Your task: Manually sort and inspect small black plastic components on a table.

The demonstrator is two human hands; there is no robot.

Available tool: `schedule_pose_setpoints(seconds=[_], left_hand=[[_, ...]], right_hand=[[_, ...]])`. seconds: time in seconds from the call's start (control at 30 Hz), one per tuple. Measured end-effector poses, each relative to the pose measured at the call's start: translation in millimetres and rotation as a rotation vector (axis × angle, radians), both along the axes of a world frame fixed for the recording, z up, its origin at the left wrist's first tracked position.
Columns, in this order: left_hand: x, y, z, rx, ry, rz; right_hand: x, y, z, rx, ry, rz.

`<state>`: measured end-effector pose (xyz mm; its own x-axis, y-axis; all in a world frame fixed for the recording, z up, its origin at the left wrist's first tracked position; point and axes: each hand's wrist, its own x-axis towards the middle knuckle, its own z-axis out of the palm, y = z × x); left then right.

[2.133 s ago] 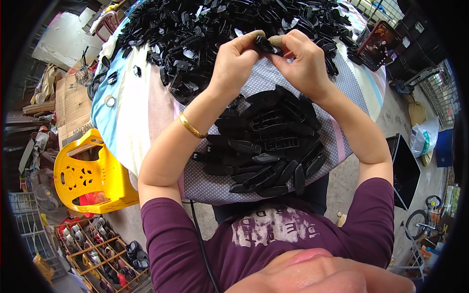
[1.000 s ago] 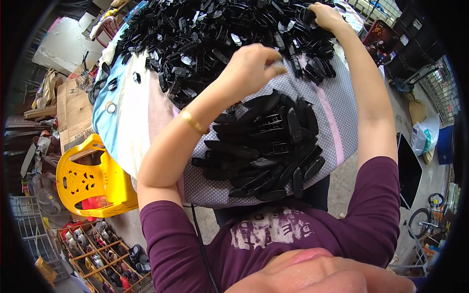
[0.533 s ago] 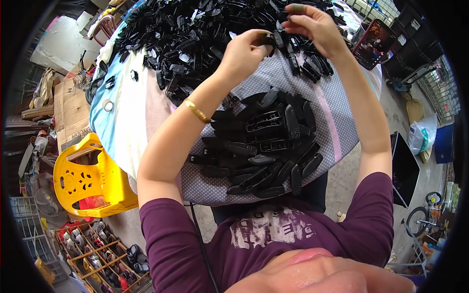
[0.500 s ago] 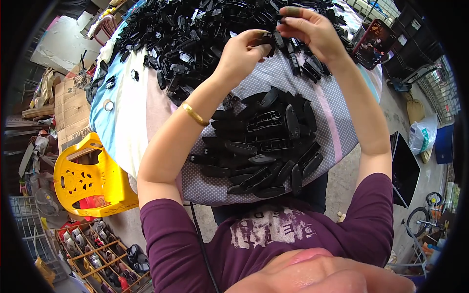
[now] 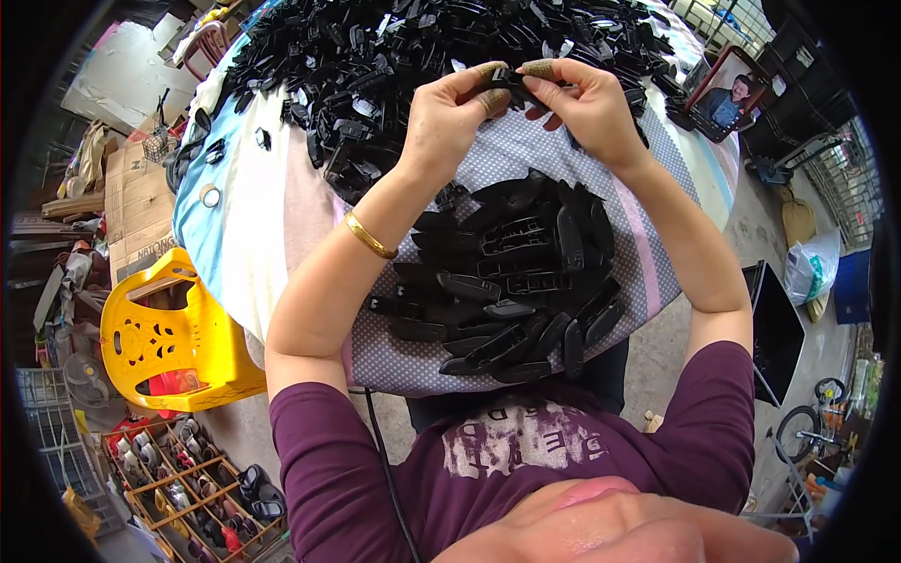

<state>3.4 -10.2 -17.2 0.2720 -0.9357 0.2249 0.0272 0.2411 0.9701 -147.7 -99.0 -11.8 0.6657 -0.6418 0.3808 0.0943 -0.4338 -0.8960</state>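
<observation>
Blk part (image 5: 508, 79) btwn both hands (image 5: 439, 124) (image 5: 597, 114)

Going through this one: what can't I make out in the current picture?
In the head view:
Small black piece: mostly covered by fingers of the left hand and right hand.
Large black pile: far edge cut off by the picture's top.
Tablecloth under the nearer black pieces: hidden by them.
</observation>
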Motion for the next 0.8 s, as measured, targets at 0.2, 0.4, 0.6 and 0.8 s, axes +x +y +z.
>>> schedule_pose_setpoints(seconds=[0.2, 0.4, 0.6, 0.8], left_hand=[[-6.0, 1.5, 2.6, -0.029, 0.200, -0.050], [-2.6, 3.3, 12.9, -0.120, 0.059, -0.105], [-4.9, 7.6, 16.6, -0.118, 0.096, -0.115], [-9.4, 17.1, 36.8, -0.055, -0.477, -0.175]], right_hand=[[6.1, 13.2, -1.4, -0.292, -0.016, -0.139], [-5.7, 4.5, 7.9, 0.055, 0.231, 0.186], [-3.4, 16.6, -0.4, -0.246, 0.139, 0.034], [-24.3, -79.0, 23.7, -0.157, 0.394, 0.003]])
